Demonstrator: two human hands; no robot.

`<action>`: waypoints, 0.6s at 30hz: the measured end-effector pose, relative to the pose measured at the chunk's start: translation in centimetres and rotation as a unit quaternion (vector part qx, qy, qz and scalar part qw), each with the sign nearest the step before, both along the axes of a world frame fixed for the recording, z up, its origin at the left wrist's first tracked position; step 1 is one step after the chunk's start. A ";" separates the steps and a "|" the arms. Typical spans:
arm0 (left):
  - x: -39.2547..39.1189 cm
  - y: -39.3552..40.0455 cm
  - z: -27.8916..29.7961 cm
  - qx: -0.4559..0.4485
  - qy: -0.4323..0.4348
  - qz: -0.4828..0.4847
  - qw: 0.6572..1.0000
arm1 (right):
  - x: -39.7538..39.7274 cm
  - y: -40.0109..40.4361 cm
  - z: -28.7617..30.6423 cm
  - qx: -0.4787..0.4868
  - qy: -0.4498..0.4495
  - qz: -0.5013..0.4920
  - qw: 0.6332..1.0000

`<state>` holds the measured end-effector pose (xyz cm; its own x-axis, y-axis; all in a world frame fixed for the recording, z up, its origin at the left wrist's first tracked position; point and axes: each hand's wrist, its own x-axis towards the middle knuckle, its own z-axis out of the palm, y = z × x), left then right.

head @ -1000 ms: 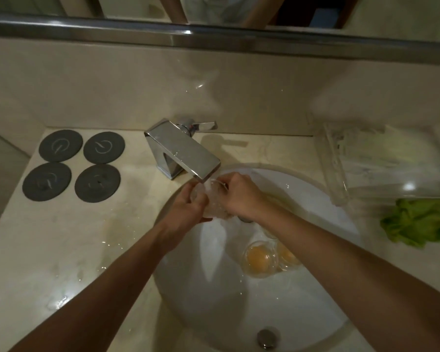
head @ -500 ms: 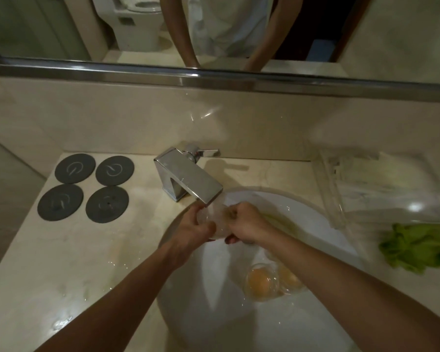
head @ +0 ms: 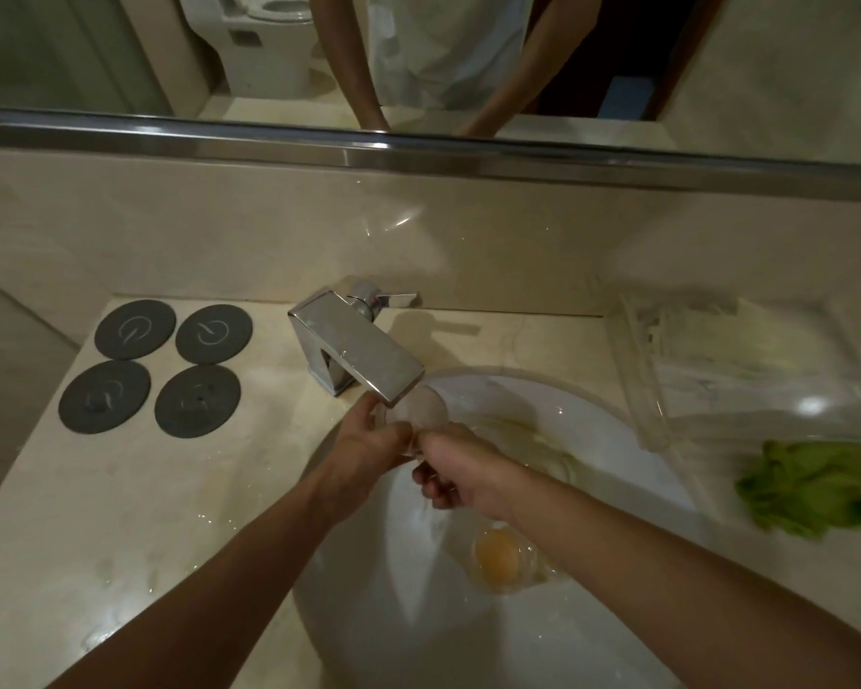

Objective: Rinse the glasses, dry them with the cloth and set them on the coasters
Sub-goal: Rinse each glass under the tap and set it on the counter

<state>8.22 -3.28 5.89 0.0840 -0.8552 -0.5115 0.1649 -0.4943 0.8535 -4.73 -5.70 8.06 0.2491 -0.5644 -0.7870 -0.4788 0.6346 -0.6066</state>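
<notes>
White round basin mid-frame; under the square chrome tap we grip a clear glass, left hand round it, right hand pinching its base. Turn it slowly, grip firm; it's likely slippery.

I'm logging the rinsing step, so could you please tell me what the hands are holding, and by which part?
Both hands grip one clear glass under the faucet: left hand round its side, right hand at its lower end.
</notes>
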 end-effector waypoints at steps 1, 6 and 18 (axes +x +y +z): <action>0.1 0.0 0.2 -0.003 0.005 -0.008 1.000 | -0.2 -0.4 0.2 -0.020 0.012 0.025 0.999; -0.3 0.0 1.3 -0.018 0.015 -0.046 0.999 | -1.3 -2.4 1.0 -0.136 0.117 0.135 0.975; 0.7 -0.6 0.4 0.030 0.052 -0.063 0.996 | -1.3 -1.8 0.3 -0.229 0.112 0.104 0.961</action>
<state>8.90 -3.86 6.30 -0.0781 -0.8228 -0.5629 0.1854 -0.5668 0.8027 -6.06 -7.54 8.39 0.2477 -0.8208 -0.5148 -0.7178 0.2015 -0.6665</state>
